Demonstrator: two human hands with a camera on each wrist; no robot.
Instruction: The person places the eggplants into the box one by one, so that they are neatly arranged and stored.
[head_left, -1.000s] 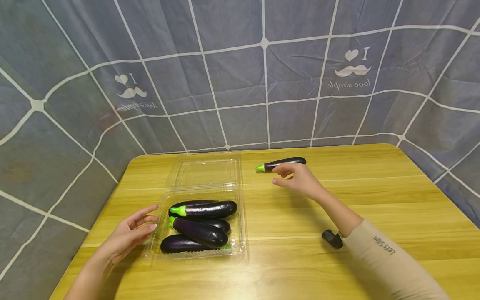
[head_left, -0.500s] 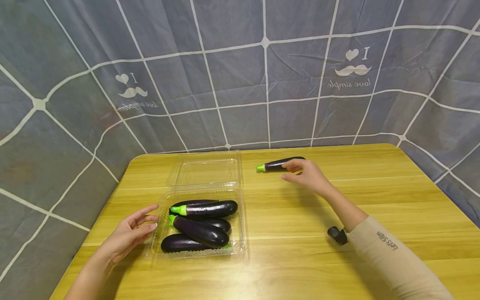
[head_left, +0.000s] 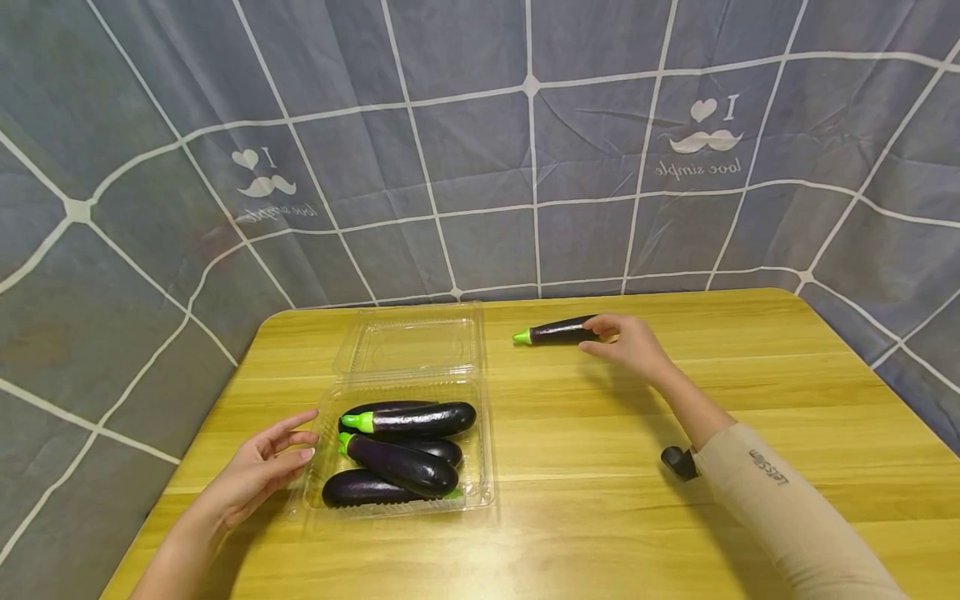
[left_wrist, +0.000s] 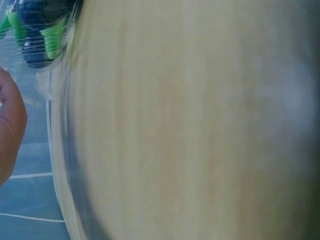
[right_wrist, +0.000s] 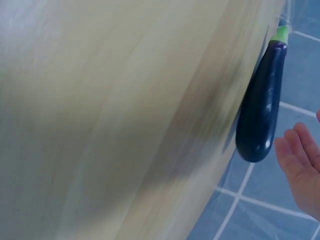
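Note:
A lone eggplant (head_left: pixel 558 331) with a green stem lies near the back of the table, stem to the left. My right hand (head_left: pixel 630 343) is at its thick end, thumb and fingers apart. In the right wrist view a gap shows between that eggplant (right_wrist: pixel 261 105) and the visible part of the hand (right_wrist: pixel 302 165). My left hand (head_left: pixel 258 467) stays at the left side of a clear plastic clamshell box (head_left: pixel 486 467), fingers loosely extended; whether they touch its wall I cannot tell. Inside the box lie several eggplants (head_left: pixel 405 465), stacked over one another.
The box's clear lid (head_left: pixel 416 342) lies folded back behind it. A wooden table (head_left: pixel 570 500) carries everything, with a grey checked curtain (head_left: pixel 480 192) along its back and sides. A black wrist device (head_left: pixel 678 462) sits by the right sleeve.
My right hand has moved right along the lone eggplant, from near its middle to its thick end. The left hand, box and eggplants have stayed put.

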